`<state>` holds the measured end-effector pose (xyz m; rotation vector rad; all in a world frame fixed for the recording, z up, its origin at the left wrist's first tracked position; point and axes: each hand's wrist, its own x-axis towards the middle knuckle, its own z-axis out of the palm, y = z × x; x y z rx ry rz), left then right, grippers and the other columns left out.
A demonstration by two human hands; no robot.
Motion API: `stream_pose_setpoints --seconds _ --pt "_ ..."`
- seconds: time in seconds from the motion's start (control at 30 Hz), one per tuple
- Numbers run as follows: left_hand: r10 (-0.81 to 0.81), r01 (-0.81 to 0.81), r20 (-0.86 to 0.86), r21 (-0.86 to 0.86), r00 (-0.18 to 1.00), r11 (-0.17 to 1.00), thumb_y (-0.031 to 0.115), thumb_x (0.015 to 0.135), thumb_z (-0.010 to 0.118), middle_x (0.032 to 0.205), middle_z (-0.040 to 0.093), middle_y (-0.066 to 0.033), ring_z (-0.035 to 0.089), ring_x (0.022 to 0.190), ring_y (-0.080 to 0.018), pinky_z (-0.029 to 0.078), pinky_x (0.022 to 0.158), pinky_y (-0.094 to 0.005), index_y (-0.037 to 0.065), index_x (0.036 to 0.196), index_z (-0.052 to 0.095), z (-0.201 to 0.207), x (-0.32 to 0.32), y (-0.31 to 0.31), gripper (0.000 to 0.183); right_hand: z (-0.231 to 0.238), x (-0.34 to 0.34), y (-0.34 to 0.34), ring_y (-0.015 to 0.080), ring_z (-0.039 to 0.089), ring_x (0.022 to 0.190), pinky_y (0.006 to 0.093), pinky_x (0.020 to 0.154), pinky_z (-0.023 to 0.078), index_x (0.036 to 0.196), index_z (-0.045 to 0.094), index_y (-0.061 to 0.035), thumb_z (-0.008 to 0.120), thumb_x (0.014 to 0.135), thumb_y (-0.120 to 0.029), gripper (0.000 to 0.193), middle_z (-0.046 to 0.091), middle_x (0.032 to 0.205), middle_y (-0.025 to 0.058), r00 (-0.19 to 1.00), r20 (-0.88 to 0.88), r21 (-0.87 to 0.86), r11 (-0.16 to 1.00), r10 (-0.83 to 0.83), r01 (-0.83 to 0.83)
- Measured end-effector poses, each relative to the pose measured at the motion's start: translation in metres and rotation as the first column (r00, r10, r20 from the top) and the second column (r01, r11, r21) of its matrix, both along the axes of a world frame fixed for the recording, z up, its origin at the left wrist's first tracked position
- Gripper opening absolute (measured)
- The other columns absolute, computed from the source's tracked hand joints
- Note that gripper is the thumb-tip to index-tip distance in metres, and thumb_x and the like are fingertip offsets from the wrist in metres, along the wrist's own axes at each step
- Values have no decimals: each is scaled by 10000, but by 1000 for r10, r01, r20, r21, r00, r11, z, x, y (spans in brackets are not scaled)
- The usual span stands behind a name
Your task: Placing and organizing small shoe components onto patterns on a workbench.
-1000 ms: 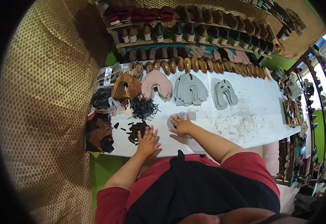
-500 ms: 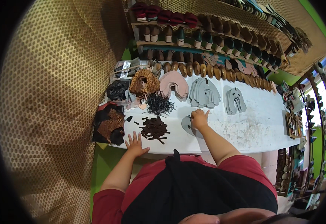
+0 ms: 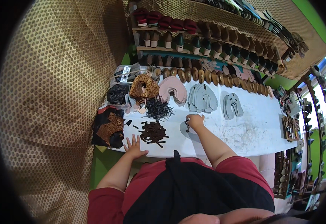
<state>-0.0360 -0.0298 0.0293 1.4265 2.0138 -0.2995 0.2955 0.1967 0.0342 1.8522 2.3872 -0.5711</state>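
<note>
My left hand (image 3: 134, 148) lies on the white-covered table (image 3: 241, 136) near its front edge, fingers spread and holding nothing. Beside it sits a heap of short dark brown strips (image 3: 153, 132). My right hand (image 3: 195, 121) has its fingers curled over a flat, curved light grey piece (image 3: 184, 130). A small dark bit (image 3: 187, 127) shows by the fingertips; what they pinch, if anything, is hidden. Farther back lie a pile of thin black strips (image 3: 158, 108), curved pink pieces (image 3: 172, 89), and two stacks of curved grey pieces (image 3: 203, 98), the right one (image 3: 232, 105) smaller.
Leopard-print pieces (image 3: 144, 87) and black bags (image 3: 118, 93) crowd the left end. Rows of shoe forms (image 3: 207, 77) line the back edge below shelves of shoes (image 3: 196, 44). A tool box (image 3: 289, 127) stands at the right end, and a patterned curtain (image 3: 58, 112) hangs at left.
My right hand has shifted slightly left and toward me over the grey piece, its extended finger now curled in. The left hand stays spread on the table. The view has tilted slightly.
</note>
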Motion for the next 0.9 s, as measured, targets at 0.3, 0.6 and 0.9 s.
stream_pose_setpoints --seconds 0.3,0.6,0.9 --pt "174 -180 -96 -55 980 982 716 493 850 1652 -215 -66 -188 1488 -448 81 1108 -735 209 1577 -162 13 11 16 1567 -22 7 6 246 602 1034 473 874 433 838 757 -215 722 777 -240 74 686 906 1 986 -11 266 951 165 -156" --pt "211 -216 -97 -39 973 976 697 476 870 1652 -220 -51 -183 1494 -434 78 1120 -720 241 1579 -157 9 13 15 1574 -32 8 16 256 597 1044 458 809 471 878 742 -216 695 800 -214 91 670 968 22 961 -18 301 918 275 -257" --pt "220 -225 -92 -49 971 973 649 502 887 1654 -215 -41 -194 1497 -415 64 1122 -716 255 1584 -137 13 16 16 1540 -21 2 17 212 576 1035 437 845 425 906 749 -220 720 776 -268 142 671 942 -38 886 -45 350 838 461 -418"
